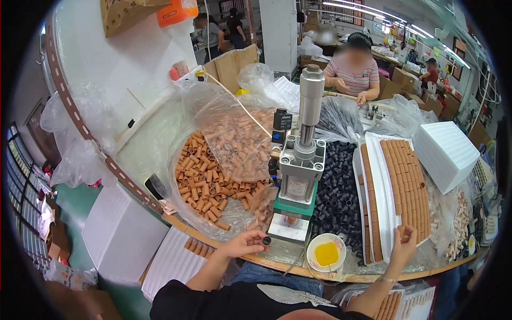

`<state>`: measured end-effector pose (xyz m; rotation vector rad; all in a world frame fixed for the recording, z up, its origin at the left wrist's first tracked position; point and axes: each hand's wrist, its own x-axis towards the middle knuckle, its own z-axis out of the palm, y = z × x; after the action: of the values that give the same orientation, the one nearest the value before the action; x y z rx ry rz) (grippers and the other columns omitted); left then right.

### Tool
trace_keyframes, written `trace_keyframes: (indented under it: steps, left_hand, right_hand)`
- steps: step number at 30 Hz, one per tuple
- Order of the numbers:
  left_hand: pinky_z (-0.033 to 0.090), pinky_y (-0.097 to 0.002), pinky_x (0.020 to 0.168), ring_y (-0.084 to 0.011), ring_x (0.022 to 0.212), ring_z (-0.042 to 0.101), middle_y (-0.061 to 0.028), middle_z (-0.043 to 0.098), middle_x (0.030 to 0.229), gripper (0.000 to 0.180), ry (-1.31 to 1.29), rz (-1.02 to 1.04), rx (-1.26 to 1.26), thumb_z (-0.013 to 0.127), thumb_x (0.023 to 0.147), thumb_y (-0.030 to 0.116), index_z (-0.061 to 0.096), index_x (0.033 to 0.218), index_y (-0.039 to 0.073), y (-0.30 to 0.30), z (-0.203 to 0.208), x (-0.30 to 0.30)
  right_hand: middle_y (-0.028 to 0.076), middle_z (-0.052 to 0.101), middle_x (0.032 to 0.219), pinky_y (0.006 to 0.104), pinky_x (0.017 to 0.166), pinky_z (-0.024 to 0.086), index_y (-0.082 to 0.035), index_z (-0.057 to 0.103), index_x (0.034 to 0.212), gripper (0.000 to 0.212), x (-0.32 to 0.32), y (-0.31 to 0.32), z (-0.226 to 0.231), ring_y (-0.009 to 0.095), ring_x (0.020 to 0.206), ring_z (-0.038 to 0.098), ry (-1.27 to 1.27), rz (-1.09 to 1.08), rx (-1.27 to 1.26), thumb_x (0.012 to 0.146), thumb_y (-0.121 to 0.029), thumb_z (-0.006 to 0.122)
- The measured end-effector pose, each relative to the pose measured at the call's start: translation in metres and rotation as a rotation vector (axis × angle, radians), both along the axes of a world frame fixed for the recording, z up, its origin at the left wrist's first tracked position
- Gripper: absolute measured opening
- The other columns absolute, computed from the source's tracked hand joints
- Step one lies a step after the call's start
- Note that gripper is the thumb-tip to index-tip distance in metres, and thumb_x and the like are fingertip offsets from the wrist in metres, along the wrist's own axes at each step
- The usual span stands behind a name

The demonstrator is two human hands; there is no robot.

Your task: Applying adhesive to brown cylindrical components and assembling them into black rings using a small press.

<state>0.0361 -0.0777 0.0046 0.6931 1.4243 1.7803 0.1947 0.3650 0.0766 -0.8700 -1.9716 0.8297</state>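
Between the fingertips of my left hand point(246, 244) is a short tube with a black rim point(266, 241), just in front of the press base. A bench press point(301, 160) with a metal cylinder and green plate stands at the middle; a brown piece point(290, 220) sits under it on the white metal block point(288, 228). My right hand point(404, 245) has its fingers curled together at the near end of a white ridged tray point(381, 197) lined with brown tubes point(405, 186). What those fingers hold, if anything, is hidden.
Loose brown tubes point(205, 181) lie left of the press, partly under clear plastic. Black caps point(335, 192) are heaped to its right. Near the front edge sits a bowl of yellow liquid point(326, 253). White foam trays point(448, 152) stand at right. A co-worker point(352, 72) sits across the table.
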Motion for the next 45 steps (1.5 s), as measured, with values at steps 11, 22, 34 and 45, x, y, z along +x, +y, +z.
trace_keyframes:
  steps: [11,22,34,45]
  left_hand:
    - [0.048,-0.0239,0.083,-0.0106,0.1,0.059,-0.0031,0.061,0.113,0.033,0.232,-0.092,-0.057,0.062,0.092,0.007,0.053,0.124,0.004,0.056,0.005,0.012]
    - [0.048,-0.027,0.072,-0.0142,0.086,0.061,-0.0072,0.066,0.103,0.031,0.832,-0.074,-0.256,0.067,0.088,0.022,0.064,0.115,0.008,0.037,0.021,0.007]
    - [0.044,-0.0187,0.061,-0.0029,0.069,0.054,0.0018,0.065,0.085,0.035,0.368,0.112,-0.305,0.079,0.078,0.019,0.066,0.108,0.006,0.053,0.021,0.026]
    - [0.05,-0.025,0.063,-0.0172,0.07,0.065,-0.01,0.068,0.095,0.044,1.008,0.244,-0.04,0.083,0.072,0.028,0.068,0.107,0.006,0.016,0.15,0.006]
  right_hand:
    - [0.009,0.059,0.085,0.0284,0.063,0.049,-0.004,0.066,0.103,0.033,-0.028,-0.157,-0.015,0.021,0.07,0.06,-0.141,0.978,0.058,0.072,-0.01,0.077]
    - [0.011,0.057,0.085,0.0402,0.066,0.051,-0.007,0.066,0.1,0.03,-0.048,-0.192,-0.009,0.033,0.077,0.062,-0.359,1.203,0.236,0.073,-0.015,0.075]
    - [0.012,0.061,0.079,0.0367,0.06,0.051,-0.005,0.067,0.102,0.031,-0.047,-0.197,-0.012,0.03,0.067,0.063,-0.326,1.17,0.247,0.076,-0.019,0.076]
    - [0.012,0.066,0.083,0.0308,0.063,0.053,-0.002,0.061,0.101,0.032,-0.03,-0.189,-0.017,0.022,0.07,0.068,-0.266,1.153,-0.151,0.078,-0.018,0.076]
